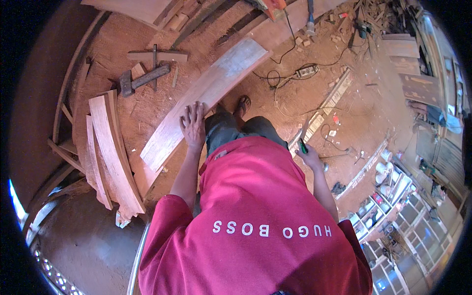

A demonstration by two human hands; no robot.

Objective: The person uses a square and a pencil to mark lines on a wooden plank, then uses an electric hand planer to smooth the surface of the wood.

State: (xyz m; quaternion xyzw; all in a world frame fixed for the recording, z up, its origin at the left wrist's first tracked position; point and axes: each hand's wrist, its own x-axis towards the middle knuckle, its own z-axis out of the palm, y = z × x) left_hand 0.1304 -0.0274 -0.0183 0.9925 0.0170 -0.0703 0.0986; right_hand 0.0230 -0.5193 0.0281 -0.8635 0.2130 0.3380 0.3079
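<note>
My left hand (193,125) lies with fingers apart on a long, pale wooden board (167,135) that runs diagonally up to the back, over a worktop strewn with sawdust. My right hand (309,156) is closed on a green-handled tool (303,146) with a long thin blade, held beside my right hip. Below the board's right edge my legs and a sandaled foot (243,104) show.
Curved planks (108,147) are stacked at the left, near a hammer (142,78). Cords and a power strip (307,71) lie on the dusty ground by a long narrow strip (334,91). Stacked boards (400,49) and a cluttered rack (388,191) line the right.
</note>
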